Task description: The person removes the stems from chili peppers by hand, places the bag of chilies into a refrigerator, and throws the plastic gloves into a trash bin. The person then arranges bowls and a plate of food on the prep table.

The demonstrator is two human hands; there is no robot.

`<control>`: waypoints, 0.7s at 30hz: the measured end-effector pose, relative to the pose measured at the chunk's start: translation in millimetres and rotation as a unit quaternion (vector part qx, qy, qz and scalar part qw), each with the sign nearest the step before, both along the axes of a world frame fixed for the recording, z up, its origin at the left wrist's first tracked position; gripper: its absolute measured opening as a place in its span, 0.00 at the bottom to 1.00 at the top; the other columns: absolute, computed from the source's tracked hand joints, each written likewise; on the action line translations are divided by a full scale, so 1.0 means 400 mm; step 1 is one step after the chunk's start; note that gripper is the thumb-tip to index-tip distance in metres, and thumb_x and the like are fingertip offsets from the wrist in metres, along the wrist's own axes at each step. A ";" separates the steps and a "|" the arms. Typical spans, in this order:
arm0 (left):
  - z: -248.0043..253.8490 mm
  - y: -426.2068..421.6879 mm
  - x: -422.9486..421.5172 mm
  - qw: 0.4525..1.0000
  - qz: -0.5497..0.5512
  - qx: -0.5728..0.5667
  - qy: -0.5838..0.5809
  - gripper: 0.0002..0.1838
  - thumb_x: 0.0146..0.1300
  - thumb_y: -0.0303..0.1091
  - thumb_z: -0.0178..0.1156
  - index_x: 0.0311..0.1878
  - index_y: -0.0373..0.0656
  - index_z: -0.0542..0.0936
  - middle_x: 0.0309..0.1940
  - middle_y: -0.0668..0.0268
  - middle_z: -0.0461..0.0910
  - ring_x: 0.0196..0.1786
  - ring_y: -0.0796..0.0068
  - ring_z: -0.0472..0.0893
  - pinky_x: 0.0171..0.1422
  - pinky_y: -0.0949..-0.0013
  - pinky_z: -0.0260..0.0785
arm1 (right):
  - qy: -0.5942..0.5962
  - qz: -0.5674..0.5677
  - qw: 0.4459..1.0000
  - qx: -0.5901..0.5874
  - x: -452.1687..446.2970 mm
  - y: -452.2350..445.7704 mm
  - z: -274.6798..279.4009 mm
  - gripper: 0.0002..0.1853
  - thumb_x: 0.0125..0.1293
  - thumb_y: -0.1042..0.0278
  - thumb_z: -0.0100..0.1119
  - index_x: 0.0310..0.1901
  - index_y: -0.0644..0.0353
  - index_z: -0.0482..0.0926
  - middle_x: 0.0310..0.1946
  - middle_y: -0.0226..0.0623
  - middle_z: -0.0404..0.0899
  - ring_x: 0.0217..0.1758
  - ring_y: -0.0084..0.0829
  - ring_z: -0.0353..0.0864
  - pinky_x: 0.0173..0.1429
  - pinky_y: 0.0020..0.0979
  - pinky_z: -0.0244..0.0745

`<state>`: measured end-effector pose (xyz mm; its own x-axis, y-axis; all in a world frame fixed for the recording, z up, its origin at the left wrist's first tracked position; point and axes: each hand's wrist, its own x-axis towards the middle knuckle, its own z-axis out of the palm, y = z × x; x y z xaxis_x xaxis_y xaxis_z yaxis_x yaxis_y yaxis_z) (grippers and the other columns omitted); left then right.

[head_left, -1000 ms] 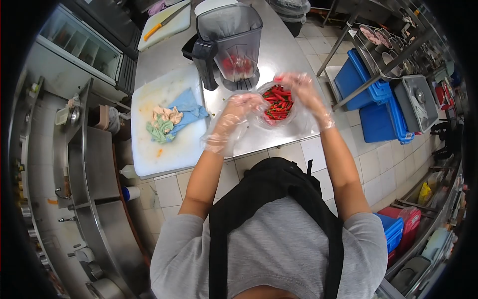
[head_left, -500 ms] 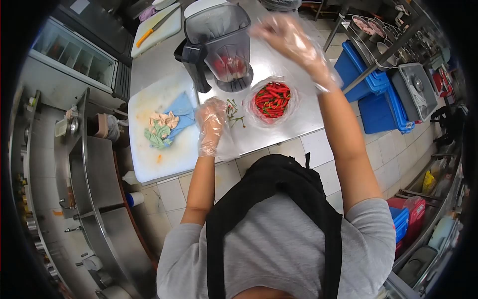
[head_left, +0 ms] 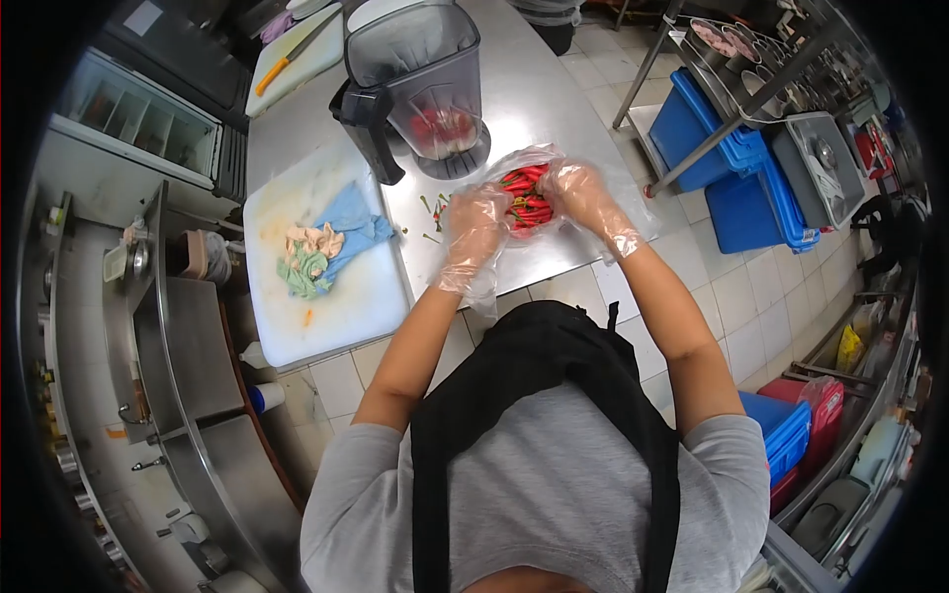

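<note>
A clear plastic bag [head_left: 539, 156] of red chillies [head_left: 527, 210] lies near the front edge of the steel table. At its left side is my left hand [head_left: 476, 225] in a clear plastic glove, fingers curled in on the bag. My right hand [head_left: 583, 200], gloved likewise, grips the opposite side, with its fingertips at the chillies. The gloves and glare partly hide the fingers. Behind the bag stands a blender jug [head_left: 425, 84], its top open, with red pieces at the bottom. Green chilli stems [head_left: 435, 210] are scattered left of my left hand.
A white cutting board [head_left: 272, 321] on the left carries blue, green and beige cloth-like pieces [head_left: 326, 247]. Farther back, a yellow-handled knife [head_left: 277, 75] rests on another board. Blue lidded tubs [head_left: 756, 212] sit by a metal rack on the right.
My right hand has come down from beside the blender jug to the bag's right side. My left hand has moved right to the bag, which now looks stretched wider.
</note>
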<state>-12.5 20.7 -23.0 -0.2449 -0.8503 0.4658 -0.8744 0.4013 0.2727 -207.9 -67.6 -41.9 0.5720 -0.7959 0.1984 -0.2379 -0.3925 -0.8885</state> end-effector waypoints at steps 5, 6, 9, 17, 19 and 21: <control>-0.001 0.004 0.025 0.996 -0.025 0.039 0.079 0.13 0.42 0.38 0.66 0.33 0.45 0.82 0.38 0.62 0.81 0.39 0.60 0.78 0.44 0.59 0.66 | 0.212 -0.036 0.900 -0.378 0.002 0.002 0.012 0.06 0.46 0.69 0.63 0.24 0.59 0.76 0.25 0.41 0.77 0.30 0.43 0.77 0.36 0.39 0.74; 0.000 0.003 0.022 0.995 -0.019 0.056 0.078 0.13 0.44 0.39 0.66 0.34 0.46 0.82 0.38 0.62 0.81 0.40 0.60 0.78 0.46 0.58 0.65 | 0.220 -0.043 0.901 -0.370 0.012 0.007 0.026 0.06 0.47 0.69 0.63 0.24 0.59 0.76 0.25 0.41 0.77 0.30 0.43 0.77 0.36 0.39 0.73; -0.021 -0.011 0.000 0.995 0.010 0.070 0.066 0.11 0.47 0.40 0.64 0.33 0.47 0.82 0.37 0.63 0.80 0.42 0.60 0.76 0.50 0.55 0.63 | 0.275 -0.013 0.890 -0.364 0.025 0.043 0.071 0.06 0.48 0.67 0.61 0.23 0.58 0.76 0.24 0.41 0.75 0.31 0.43 0.76 0.37 0.41 0.73; -0.037 -0.032 -0.034 0.994 0.038 -0.048 -0.092 0.06 0.52 0.39 0.61 0.32 0.53 0.84 0.33 0.67 0.79 0.45 0.63 0.73 0.47 0.56 0.55 | 0.183 -0.007 0.931 -0.317 0.032 0.020 0.091 0.05 0.50 0.71 0.60 0.30 0.62 0.79 0.28 0.45 0.77 0.36 0.44 0.78 0.41 0.40 0.74; -0.029 -0.033 -0.028 0.999 0.003 -0.027 -0.044 0.06 0.52 0.40 0.60 0.31 0.53 0.83 0.33 0.68 0.79 0.45 0.63 0.73 0.47 0.55 0.56 | 0.123 0.017 0.963 -0.240 0.014 0.006 0.117 0.07 0.51 0.73 0.60 0.33 0.64 0.80 0.31 0.45 0.79 0.36 0.44 0.79 0.42 0.38 0.74; -0.081 -0.054 -0.029 0.997 0.010 -0.057 -0.046 0.06 0.51 0.39 0.60 0.30 0.52 0.82 0.32 0.67 0.78 0.45 0.62 0.73 0.47 0.56 0.56 | 0.124 -0.034 0.987 -0.094 0.000 -0.002 0.130 0.09 0.54 0.77 0.58 0.38 0.67 0.81 0.35 0.45 0.81 0.38 0.38 0.81 0.45 0.32 0.75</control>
<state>-24.2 -0.9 -55.3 -0.2745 -0.7984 0.5359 -0.9016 0.4075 0.1453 -208.0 -68.6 10.1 0.5680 -0.7967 0.2064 -0.4710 -0.5203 -0.7124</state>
